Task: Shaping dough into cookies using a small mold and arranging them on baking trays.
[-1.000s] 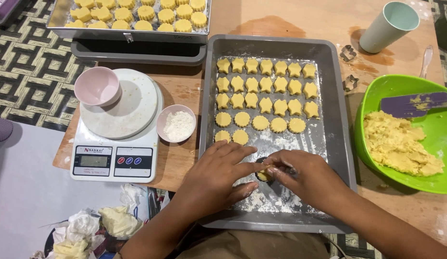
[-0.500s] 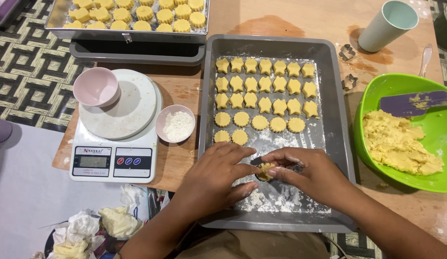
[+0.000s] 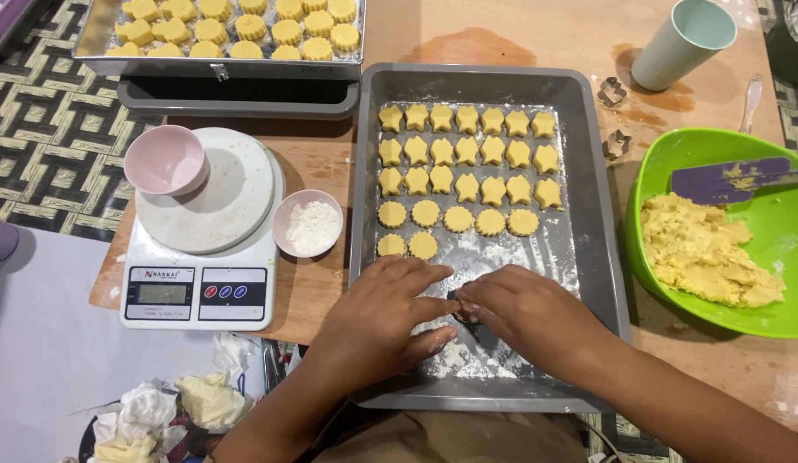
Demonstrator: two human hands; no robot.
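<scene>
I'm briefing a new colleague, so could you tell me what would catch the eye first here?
Both hands, left hand and right hand, meet over the floured near end of a grey baking tray. Rows of yellow cut-out cookies fill its far half. At the right, a bright green bowl holds yellow dough.

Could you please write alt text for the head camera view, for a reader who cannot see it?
Two bare hands, left hand and right hand, meet over the floured front of a grey baking tray that holds rows of cut dough shapes. A green bowl of dough sits to the right, a kitchen scale to the left.
</scene>
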